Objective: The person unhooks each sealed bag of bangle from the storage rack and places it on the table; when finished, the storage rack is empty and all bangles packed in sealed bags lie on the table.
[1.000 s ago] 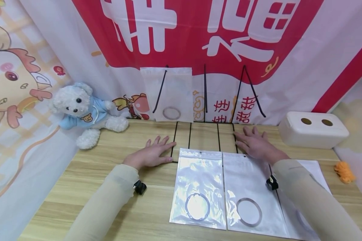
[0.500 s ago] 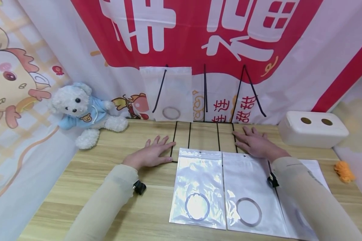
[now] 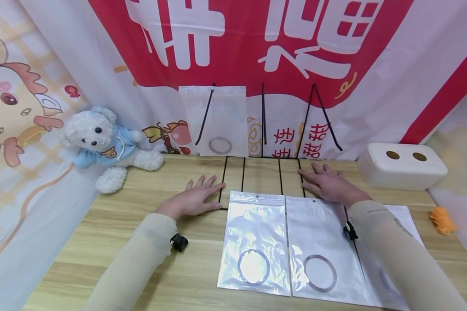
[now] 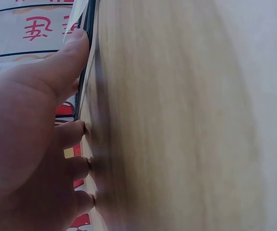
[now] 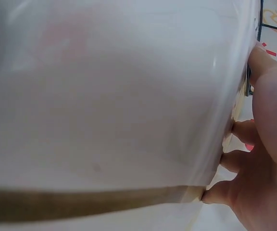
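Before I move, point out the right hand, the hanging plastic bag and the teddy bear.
Right hand (image 3: 331, 185), head view, back of the hand.
Hanging plastic bag (image 3: 225, 119), head view, front middle.
Teddy bear (image 3: 118, 147), head view, blue-clad chest.

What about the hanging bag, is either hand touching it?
No, in the head view the left hand and right hand rest on the table, both apart from the hanging bag.
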A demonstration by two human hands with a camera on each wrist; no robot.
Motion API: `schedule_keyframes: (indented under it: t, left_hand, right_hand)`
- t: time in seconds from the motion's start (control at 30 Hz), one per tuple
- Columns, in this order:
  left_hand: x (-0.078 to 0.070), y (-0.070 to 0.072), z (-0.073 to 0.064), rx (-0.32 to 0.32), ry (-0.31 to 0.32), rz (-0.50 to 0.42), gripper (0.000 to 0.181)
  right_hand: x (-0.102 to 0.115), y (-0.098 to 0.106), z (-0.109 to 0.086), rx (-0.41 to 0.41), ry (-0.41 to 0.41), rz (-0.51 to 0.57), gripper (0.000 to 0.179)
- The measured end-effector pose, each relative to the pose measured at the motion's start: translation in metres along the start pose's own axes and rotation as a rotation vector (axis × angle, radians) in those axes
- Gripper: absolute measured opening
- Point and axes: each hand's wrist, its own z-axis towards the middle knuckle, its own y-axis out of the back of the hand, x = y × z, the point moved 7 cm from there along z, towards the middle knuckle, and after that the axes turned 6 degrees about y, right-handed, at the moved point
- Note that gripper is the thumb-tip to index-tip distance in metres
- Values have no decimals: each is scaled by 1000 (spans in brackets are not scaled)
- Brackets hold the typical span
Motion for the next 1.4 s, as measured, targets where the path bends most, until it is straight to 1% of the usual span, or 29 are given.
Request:
schedule_keyframes:
  t: [0.5,0.73,0.83,0.97,1.07,1.13,1.3,1.4]
  left_hand:
    - [-1,4,-6,-21,-8,-2,72]
    - [5,4,-10,-45,-11,-13,73]
    - [6,5,-12,-63,-22,-17,74]
    - [6,12,-15,-105,-46,-34,75]
    - [5,20,-16,-151,-62,-46,74]
    - [5,25,-17,-183,-68,-37,74]
    - [3,38,-22,-241,-55,-1,74]
    - [1,46,-27,-268,-50,-5,73]
  right_hand:
    - [4,2,3,2,12,17,66]
    - [5,2,6,16,9,20,66]
    - [5,2,5,17,10,19,67]
    - [4,3,3,16,8,19,67]
    - [3,3,1,16,2,24,67]
    - [3,3,1,14,4,21,67]
    - [3,3,1,19,-5,26,68]
    - [2,3,1,23,-7,19,69]
